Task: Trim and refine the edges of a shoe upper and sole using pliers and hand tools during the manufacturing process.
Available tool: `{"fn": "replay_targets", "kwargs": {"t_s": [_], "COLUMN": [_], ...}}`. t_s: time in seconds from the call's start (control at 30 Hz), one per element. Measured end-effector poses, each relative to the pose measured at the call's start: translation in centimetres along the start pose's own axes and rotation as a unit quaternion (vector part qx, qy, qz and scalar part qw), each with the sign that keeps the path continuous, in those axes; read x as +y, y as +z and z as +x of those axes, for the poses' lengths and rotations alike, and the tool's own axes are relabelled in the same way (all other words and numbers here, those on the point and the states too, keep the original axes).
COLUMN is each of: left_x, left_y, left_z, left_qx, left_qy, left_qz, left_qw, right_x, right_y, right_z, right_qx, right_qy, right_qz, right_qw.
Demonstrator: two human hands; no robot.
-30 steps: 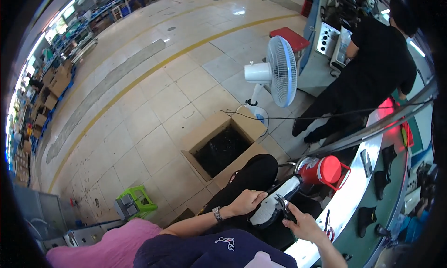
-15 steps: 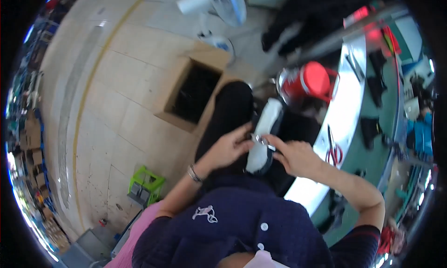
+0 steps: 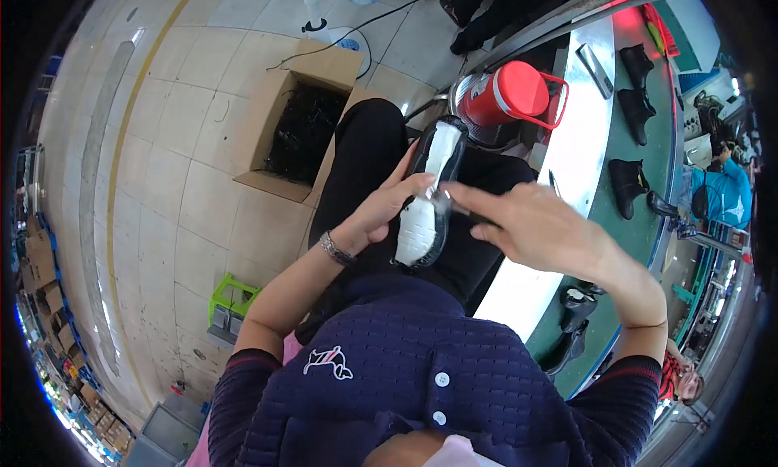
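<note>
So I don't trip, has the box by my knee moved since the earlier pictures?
No. The box keeps the same spot beside the fan's base; only the view has swung.

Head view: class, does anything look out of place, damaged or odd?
Yes: a dark cord crosses the flap of the open box, where it might snag; whether they touch is unclear. The shoe in the left hand shows no clear damage, though blur hides part.
</note>
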State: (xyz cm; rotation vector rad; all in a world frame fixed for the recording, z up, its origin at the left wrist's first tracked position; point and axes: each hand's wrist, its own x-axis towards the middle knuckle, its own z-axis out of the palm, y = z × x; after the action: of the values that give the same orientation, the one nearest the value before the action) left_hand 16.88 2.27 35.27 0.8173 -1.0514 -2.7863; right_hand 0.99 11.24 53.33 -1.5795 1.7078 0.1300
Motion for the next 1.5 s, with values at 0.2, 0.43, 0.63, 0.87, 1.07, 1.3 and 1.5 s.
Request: {"fn": "replay_targets", "kwargs": {"t_s": [0.2,0.43,0.63,0.87,1.07,1.3,1.5], "left_x": [0.9,2.0,2.8,2.8,2.4,1.0,-1.2], "left_y": [-0.5,-0.9,-1.1,-1.9,-1.7,-2.9,-2.9], "left_z": [0.9,0.5,0.6,0.5,0.0,-0.4,-0.9], "left_qx": [-0.050,-0.039,-0.050,-0.073,-0.091,-0.112,-0.118], "left_qy": [-0.033,-0.052,-0.056,-0.108,-0.088,-0.115,-0.002], "left_qz": [0.006,0.008,0.012,-0.004,0.030,0.019,-0.208], "left_qw": [0.998,0.998,0.997,0.991,0.992,0.987,0.971], "right_x": [4.8,4.2,3.3,2.6,3.1,-0.7,1.5], "right_y": [0.5,2.2,1.6,2.6,5.1,3.3,4.5], "right_z": [5.3,5.4,4.4,4.1,4.3,3.0,1.9], "right_qx": [0.139,0.280,0.136,0.088,0.179,0.164,0.105], "right_qy": [-0.015,-0.149,-0.038,-0.019,-0.055,-0.050,0.014], "right_qz": [-0.170,-0.038,-0.156,-0.168,-0.044,-0.050,-0.130], "right_qw": [0.975,0.948,0.978,0.982,0.981,0.984,0.986]}}
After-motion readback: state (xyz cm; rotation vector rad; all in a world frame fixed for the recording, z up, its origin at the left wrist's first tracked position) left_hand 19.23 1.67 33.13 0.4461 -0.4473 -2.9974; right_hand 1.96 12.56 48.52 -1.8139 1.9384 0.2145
